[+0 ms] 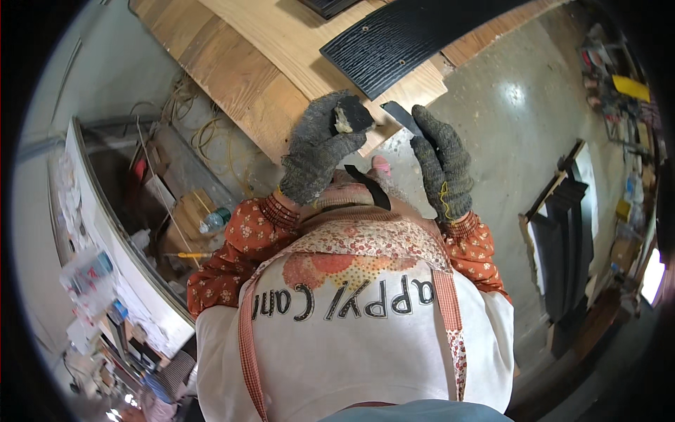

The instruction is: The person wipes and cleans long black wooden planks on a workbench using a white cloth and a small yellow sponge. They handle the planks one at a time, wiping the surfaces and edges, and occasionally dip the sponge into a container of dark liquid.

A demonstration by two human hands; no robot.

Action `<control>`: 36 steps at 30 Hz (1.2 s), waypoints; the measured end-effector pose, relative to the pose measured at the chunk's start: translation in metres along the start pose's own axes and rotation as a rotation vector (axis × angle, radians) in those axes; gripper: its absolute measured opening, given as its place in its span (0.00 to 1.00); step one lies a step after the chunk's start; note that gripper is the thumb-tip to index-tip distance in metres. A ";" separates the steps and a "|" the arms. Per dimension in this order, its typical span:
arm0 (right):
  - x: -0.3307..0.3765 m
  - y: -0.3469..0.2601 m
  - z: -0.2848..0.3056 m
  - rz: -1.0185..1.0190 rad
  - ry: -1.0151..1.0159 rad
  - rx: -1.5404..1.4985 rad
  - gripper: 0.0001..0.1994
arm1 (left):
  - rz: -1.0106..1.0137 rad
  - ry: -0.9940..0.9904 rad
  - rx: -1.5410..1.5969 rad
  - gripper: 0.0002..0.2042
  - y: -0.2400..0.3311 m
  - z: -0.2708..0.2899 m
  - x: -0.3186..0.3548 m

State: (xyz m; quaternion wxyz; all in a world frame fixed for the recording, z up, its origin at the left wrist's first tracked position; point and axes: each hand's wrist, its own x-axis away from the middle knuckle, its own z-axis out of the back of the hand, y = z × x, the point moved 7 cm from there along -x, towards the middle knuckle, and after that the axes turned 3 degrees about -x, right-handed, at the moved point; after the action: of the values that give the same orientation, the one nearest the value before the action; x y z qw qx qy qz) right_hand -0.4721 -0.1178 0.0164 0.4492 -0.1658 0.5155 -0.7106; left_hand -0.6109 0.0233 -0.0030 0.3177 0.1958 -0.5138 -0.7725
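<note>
Both my hands wear grey knitted gloves. My left hand (315,144) is closed around a small dark flat piece (361,114) with a cream-coloured lump of paste (342,121) on it. To the right, my right hand (444,158) grips a flat scraper blade (402,118) between thumb and fingers; its tip points toward the left hand without touching the dark piece. Just beyond both hands, a black wood-grained board (408,42) lies across pale wooden boards (264,42). A narrow black strip (370,188) hangs against my apron below the hands.
At left stands a large white-edged bin (105,204) with cardboard and a plastic bottle (215,220) inside. Coiled cord (207,144) lies near the table. Dark panels (562,239) lean at right. Cluttered shelves (626,133) line the far right.
</note>
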 end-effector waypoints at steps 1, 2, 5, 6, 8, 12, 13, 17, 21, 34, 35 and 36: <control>0.001 -0.001 -0.001 -0.038 0.008 0.003 0.20 | 0.052 0.015 0.131 0.17 -0.005 0.000 0.000; 0.002 -0.001 -0.003 -0.076 0.013 0.005 0.20 | 0.048 -0.004 0.133 0.17 -0.008 -0.001 -0.001; 0.002 -0.011 -0.008 0.069 0.069 0.121 0.20 | 0.137 -0.028 0.347 0.27 -0.028 -0.008 0.002; 0.003 -0.010 -0.010 0.062 0.071 0.125 0.20 | -0.009 -0.028 0.316 0.25 -0.024 -0.008 0.002; 0.003 -0.008 -0.009 0.037 0.095 0.110 0.19 | -0.154 -0.032 0.290 0.23 -0.016 -0.009 0.004; 0.000 -0.003 -0.011 0.037 0.098 0.168 0.19 | -0.016 -0.021 0.252 0.20 -0.016 -0.010 0.002; 0.000 -0.001 -0.012 0.058 0.100 0.157 0.19 | 0.130 -0.014 0.363 0.19 -0.022 -0.012 0.002; 0.002 0.000 -0.012 0.104 0.081 0.203 0.19 | 0.033 -0.025 0.268 0.19 -0.014 -0.006 0.002; 0.002 -0.003 -0.010 0.103 0.066 0.222 0.19 | -0.037 -0.049 0.210 0.22 -0.015 -0.008 0.003; -0.001 0.003 -0.014 0.128 0.086 0.123 0.20 | 0.071 0.022 0.292 0.24 -0.020 -0.009 0.005; -0.001 0.006 -0.016 0.121 0.071 0.128 0.20 | 0.070 0.023 0.291 0.24 -0.020 -0.008 0.005; 0.000 0.006 -0.015 0.123 0.071 0.127 0.20 | 0.042 0.021 0.123 0.24 -0.016 -0.006 0.005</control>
State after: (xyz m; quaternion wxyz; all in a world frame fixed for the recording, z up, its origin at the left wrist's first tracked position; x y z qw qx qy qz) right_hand -0.4800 -0.1095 0.0044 0.4832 -0.0797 0.4941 -0.7184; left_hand -0.6151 0.0200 -0.0202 0.3268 0.2123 -0.5608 -0.7305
